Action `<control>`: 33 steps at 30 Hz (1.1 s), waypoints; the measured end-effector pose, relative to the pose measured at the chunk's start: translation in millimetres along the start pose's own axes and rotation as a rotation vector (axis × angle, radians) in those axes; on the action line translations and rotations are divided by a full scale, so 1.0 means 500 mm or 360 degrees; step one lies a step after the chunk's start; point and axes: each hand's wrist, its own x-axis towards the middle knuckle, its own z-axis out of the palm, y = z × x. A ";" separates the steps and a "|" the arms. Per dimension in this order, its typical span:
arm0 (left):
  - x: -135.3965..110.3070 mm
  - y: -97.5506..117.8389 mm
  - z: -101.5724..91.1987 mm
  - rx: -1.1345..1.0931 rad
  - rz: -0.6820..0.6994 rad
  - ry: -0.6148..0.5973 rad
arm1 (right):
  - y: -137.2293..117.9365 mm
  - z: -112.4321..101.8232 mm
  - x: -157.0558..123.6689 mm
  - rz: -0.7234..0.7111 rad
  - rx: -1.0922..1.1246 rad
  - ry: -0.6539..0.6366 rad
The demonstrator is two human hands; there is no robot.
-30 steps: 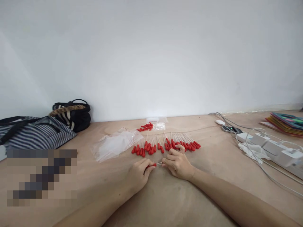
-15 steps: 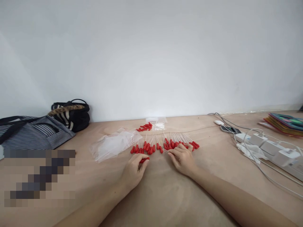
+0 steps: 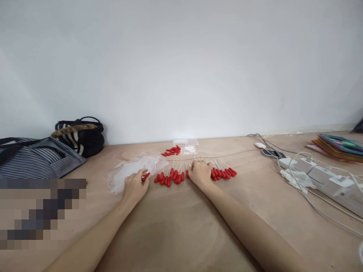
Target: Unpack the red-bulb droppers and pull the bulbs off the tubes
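My left hand (image 3: pixel 135 187) is closed, its thumb and fingers pinching a red rubber bulb (image 3: pixel 145 176) at the right edge of a pile of clear zip bags (image 3: pixel 132 173). Several droppers with red bulbs and thin clear tubes lie fanned out in a left group (image 3: pixel 177 176) and a right group (image 3: pixel 225 173), bulbs toward me. Between them my right hand (image 3: pixel 201 172) rests palm down over the row, its fingers curled. Whatever it grips is hidden beneath it. Behind the row lie several loose red bulbs (image 3: pixel 171 151) beside a clear bag of thin tubes (image 3: pixel 189 148).
At the left stand a striped bag (image 3: pixel 42 158) and a black bag (image 3: pixel 90 138). On the right are a power strip with white chargers (image 3: pixel 320 172), cables, a crumpled white tissue (image 3: pixel 296 179), a small black device (image 3: pixel 272 153) and a colourful stack (image 3: pixel 337 149).
My left hand has moved left, away from the droppers to the bags, with the red bulb in it. My right hand has shifted left along the row; the clear tube at its fingertips no longer shows.
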 end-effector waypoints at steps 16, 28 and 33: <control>-0.012 0.019 -0.006 0.0040 0.0174 0.0279 | 0.057 -0.021 -0.089 -0.0475 0.0052 0.0236; -0.074 0.135 -0.029 -0.0420 0.0522 0.0021 | 0.023 -0.012 -0.072 -0.0260 -0.0026 0.0107; -0.086 0.170 -0.021 -0.0802 0.0459 -0.0265 | 0.033 -0.024 -0.087 -0.0208 0.0228 0.0369</control>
